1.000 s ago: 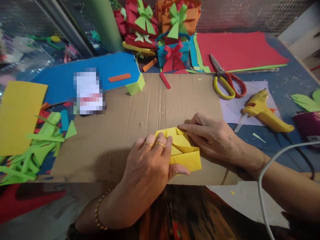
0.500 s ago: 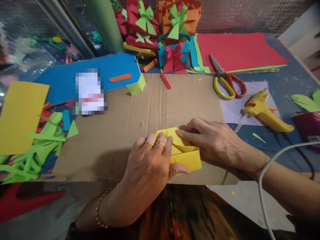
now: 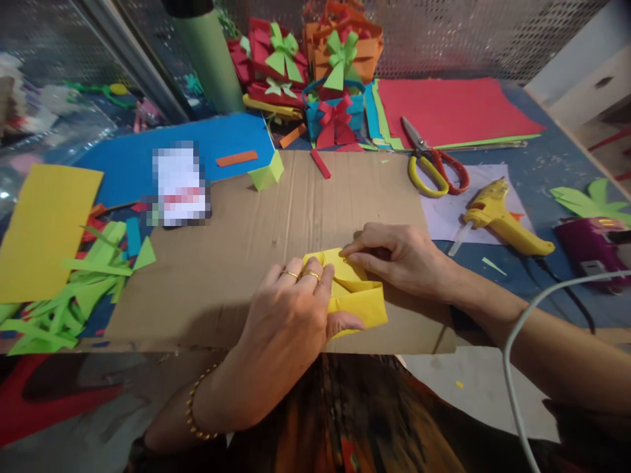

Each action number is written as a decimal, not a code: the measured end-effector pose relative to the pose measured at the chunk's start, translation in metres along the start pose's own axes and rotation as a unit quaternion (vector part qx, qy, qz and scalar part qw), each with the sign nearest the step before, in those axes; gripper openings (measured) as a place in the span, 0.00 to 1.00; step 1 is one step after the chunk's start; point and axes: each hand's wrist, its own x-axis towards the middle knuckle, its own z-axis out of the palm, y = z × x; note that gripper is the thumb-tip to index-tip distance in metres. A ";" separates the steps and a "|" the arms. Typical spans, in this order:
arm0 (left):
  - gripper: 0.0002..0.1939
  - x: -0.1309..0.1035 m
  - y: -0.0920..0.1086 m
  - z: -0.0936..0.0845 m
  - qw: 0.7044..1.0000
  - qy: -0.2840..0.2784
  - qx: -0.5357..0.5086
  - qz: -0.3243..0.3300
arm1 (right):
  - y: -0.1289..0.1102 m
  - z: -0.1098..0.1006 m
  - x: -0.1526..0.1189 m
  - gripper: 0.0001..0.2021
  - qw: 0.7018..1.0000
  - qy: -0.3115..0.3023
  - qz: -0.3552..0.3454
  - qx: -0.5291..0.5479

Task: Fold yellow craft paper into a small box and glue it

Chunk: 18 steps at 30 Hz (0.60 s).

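Note:
A folded piece of yellow paper (image 3: 363,307) with a raised flap lies on the brown cardboard sheet (image 3: 221,243) near its front edge. My left hand (image 3: 290,312), with rings on two fingers, is closed over its left part. The fingers press on top and the thumb lies along the front side. At the paper's far right edge, my right hand (image 3: 407,259) pinches with thumb and forefinger. Its other fingers are curled in, and part of the fold is hidden beneath both hands.
Scissors (image 3: 434,172) and a yellow glue gun (image 3: 507,220) lie to the right, a grey cable (image 3: 513,348) crossing near my right arm. Green paper scraps (image 3: 89,282) are heaped left. Paper bags with bows (image 3: 335,118) and a green bottle (image 3: 211,62) stand behind.
My right thumb and forefinger have drawn together at the far edge of the yellow paper. My left hand keeps its hold. The whole view has shifted slightly.

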 end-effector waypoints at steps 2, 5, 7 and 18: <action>0.37 0.000 0.000 0.000 1.000 -0.004 -0.001 -0.001 | -0.002 -0.002 0.001 0.09 1.000 -0.009 0.015 -0.002; 0.36 0.000 0.001 0.000 1.000 0.000 -0.001 -0.005 | -0.004 -0.003 0.002 0.09 0.999 -0.010 0.027 -0.018; 0.36 -0.001 0.001 0.001 1.000 0.002 -0.005 -0.007 | -0.004 -0.002 0.002 0.10 0.999 -0.008 0.025 -0.026; 0.37 0.000 -0.002 0.002 1.000 0.028 -0.002 0.014 | -0.001 -0.005 0.007 0.06 1.000 -0.025 0.003 -0.014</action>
